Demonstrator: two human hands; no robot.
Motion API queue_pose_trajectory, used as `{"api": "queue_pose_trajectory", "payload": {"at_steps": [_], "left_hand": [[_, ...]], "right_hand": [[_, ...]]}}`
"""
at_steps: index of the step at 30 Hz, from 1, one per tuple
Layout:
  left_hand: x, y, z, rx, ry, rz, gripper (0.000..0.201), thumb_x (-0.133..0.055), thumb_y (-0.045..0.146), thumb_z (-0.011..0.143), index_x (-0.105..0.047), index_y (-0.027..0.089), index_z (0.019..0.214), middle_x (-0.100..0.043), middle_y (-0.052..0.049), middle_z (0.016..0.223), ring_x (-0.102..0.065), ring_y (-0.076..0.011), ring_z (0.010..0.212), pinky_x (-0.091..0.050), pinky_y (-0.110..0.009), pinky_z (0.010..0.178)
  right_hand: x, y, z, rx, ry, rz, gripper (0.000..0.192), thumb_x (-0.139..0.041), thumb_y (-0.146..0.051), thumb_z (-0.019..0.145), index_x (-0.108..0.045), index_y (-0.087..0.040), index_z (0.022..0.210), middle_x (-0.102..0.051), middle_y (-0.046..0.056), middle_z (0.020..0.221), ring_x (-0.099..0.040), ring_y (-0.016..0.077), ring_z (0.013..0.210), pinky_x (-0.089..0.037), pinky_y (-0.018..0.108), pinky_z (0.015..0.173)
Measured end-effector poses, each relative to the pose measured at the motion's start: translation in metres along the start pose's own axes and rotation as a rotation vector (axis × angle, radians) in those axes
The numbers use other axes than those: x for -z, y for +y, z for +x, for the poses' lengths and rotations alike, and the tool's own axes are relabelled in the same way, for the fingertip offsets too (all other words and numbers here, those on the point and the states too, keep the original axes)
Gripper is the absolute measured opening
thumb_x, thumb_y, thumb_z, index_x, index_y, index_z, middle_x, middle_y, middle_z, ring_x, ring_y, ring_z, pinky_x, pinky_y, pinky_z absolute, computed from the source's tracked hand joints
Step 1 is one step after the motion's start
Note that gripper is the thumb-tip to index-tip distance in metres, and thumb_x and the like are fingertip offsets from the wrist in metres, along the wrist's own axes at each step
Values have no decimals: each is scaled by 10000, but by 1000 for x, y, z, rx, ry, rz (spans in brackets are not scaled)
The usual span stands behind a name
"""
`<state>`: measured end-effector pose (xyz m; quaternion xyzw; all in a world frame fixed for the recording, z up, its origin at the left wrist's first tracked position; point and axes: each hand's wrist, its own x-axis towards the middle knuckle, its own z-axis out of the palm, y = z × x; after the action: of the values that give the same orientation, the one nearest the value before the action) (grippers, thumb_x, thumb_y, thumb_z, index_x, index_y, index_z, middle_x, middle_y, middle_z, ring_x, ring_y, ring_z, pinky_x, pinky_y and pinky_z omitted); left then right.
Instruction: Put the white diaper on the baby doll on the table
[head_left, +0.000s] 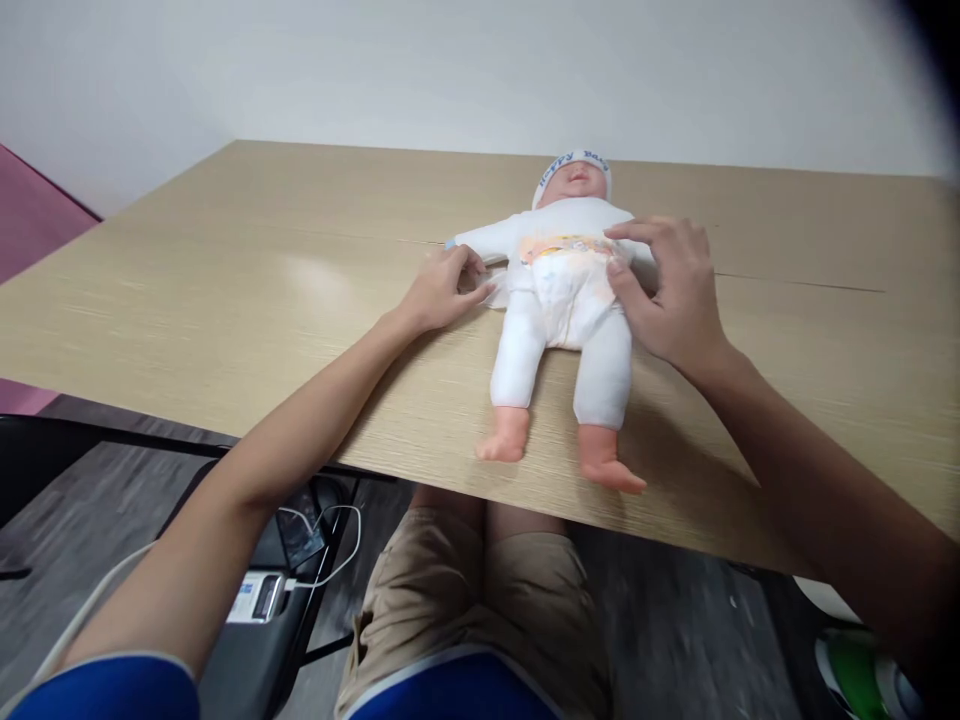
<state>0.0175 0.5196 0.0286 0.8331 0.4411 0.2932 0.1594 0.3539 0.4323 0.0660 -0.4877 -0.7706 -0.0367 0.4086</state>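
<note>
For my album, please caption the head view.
Bare fingers flank a white, orange-waisted diaper on a white-clothed baby doll lying on a pale wood-grain table.

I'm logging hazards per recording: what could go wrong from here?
The diaper's side flap, at the left hand's fingertips, might tear if pulled hard. The diaper could shift if the right hand pushes its front. The doll's feet lie near the table edge; a tug might slide them over.
</note>
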Motion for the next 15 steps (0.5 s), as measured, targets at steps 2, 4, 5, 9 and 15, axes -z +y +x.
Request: {"api": "queue_pose_trajectory", "payload": {"at_steps": [2,4,5,9,15], "left_hand": [[1,3,-2,69,-16,79,357,-703,605,969,-639,261,1038,-768,-115,1102,-677,-354,1157,-486,-549,1167],[1,5,-3,117,-30,136,339,-725,572,934,-604,258,974,-759,-114,1048,-666,-369,1145,-498,-557,1113],[0,5,-4,134,-36,153,341,-732,567,923,-590,259,953,-757,-116,1048,-663,-370,1136,-508,-550,1075],[-2,5,-3,196,-55,141,374,-725,599,906,-573,260,862,-721,-95,961,-653,-342,1024,-518,-504,959],[9,10,3,258,12,-216,413,-624,543,991,-480,254,734,-569,-35,796,-565,-230,826,-511,-426,865]], "right_hand": [[-1,-11,11,-17,-25,-26,308,-551,-439,1132,-741,-282,1317,-750,114,1362,-701,338,1353,-499,571,1293],[-5,-21,25,-30,-78,-28,285,-572,-458,1119,-739,-265,1245,-746,91,1219,-732,305,1205,-561,545,1210],[-8,-26,33,-38,-111,-25,283,-587,-471,1112,-732,-255,1223,-736,82,1179,-734,291,1158,-584,524,1169],[-27,-37,60,-113,-240,-40,297,-726,-489,1063,-682,-213,1164,-725,96,1152,-716,275,1121,-596,457,1115],[-45,-39,81,-298,-374,-88,360,-874,-432,964,-626,-200,1086,-724,92,1097,-696,261,1119,-572,403,1098]]}}
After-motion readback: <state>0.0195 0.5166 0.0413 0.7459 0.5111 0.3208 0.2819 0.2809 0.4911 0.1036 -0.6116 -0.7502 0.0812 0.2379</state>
